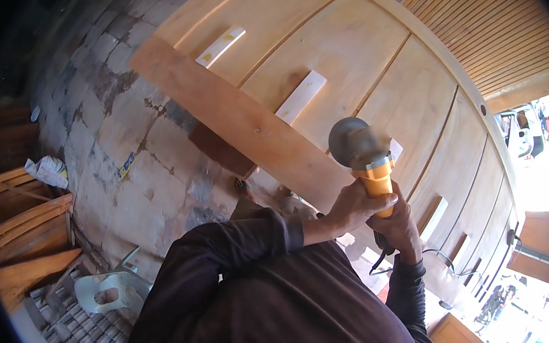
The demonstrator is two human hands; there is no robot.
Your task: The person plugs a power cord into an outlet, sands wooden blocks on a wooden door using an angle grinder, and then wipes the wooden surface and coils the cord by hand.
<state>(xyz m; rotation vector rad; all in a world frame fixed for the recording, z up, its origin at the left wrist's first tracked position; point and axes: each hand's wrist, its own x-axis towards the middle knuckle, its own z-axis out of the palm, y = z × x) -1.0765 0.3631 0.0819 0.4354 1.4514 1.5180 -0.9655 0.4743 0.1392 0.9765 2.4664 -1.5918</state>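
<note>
Both hands grip a yellow power tool (pixel 376 181), the left hand (pixel 350 208) and right hand (pixel 402 227) close together around its body. Just beyond them, its grey disc (pixel 341 140) sits over a wooden panel (pixel 340 42); whether it touches the wood cannot be told. Pale blocks (pixel 301 97) stand on the panel, to the left and right of the hands. A dark cable (pixel 383 243) hangs just below the right hand. Well left of the hands stretches worn tiled flooring (pixel 113 162), with a pale green plastic piece (pixel 94 290) and wooden parts (pixel 24 230) farther off, nearer the person's body.
</note>
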